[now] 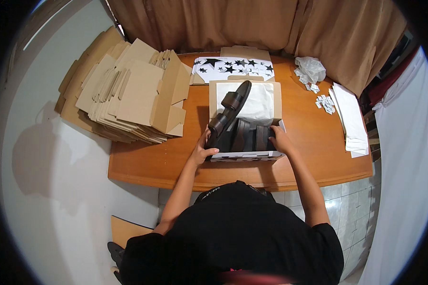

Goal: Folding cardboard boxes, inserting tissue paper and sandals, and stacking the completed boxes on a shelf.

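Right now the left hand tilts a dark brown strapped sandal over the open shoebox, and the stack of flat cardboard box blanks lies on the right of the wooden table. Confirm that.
Wrong side. In the head view the stack of flat cardboard box blanks lies on the table's left. The left hand does tilt the dark brown strapped sandal over the open shoebox.

You have a wooden worktop (314,142) pushed up against a brown curtain (252,23). At its far left corner sits a big stack of flattened cardboard box blanks (128,95), hanging past the left edge. Along the far edge, near the middle, lies a white lid printed with black stars (233,68). Near the far right corner you'll find a crumpled clear plastic bag (310,69) with small white packets (325,103) scattered just beside it. A pile of white paper sheets (351,118) rests along the right edge.
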### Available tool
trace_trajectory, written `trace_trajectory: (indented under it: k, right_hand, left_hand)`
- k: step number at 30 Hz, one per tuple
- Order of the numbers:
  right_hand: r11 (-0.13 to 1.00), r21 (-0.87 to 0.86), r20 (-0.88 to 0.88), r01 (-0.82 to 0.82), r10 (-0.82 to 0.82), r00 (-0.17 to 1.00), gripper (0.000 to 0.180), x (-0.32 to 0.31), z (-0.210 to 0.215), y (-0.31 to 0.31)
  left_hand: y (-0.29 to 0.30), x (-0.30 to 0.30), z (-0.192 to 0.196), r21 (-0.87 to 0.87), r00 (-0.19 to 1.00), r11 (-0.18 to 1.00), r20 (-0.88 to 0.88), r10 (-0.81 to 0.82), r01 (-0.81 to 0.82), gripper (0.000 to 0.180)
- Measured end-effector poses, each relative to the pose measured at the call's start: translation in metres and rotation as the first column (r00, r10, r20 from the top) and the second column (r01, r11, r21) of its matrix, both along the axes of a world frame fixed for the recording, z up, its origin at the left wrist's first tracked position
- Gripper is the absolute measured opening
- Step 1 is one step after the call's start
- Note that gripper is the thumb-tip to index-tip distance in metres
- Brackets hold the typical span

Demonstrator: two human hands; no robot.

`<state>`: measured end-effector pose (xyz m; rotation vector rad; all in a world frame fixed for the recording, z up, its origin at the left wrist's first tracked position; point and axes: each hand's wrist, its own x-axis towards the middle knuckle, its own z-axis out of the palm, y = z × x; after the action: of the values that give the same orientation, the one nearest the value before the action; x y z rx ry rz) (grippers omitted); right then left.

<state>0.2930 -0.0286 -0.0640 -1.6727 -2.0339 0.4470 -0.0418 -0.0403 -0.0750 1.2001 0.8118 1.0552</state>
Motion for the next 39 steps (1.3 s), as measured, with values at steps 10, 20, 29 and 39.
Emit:
trace_trajectory:
  k: [10,20,29,39]
  right_hand:
    - [0.972,-0.231,0.555,0.031,0.105,0.825,0.025,-0.012,-0.022,0.011]
    - [0.988,-0.112,0.347,0.110,-0.065,0.936,0.016,-0.026,0.016,0.005]
    - [0.965,-0.242,-0.882,-0.102,-0.175,0.438,0.037,-0.034,0.084,0.021]
    - [0.977,-0.210,-0.939,0.035,-0.211,0.273,0.034,-0.009,0.087,0.008]
  left_hand:
    - [0.006,0.002,-0.001,0.069,0.996,0.995,-0.057,-0.072,0.076,0.113]
    - [-0.003,0.011,0.005,0.190,0.989,0.976,-0.074,0.124,-0.109,0.107]
    - [-0.006,0.005,0.045,0.326,0.873,0.943,-0.439,0.213,-0.066,0.099]
    - [0.009,0.032,0.092,0.411,0.604,0.888,-0.767,0.215,0.206,0.097]
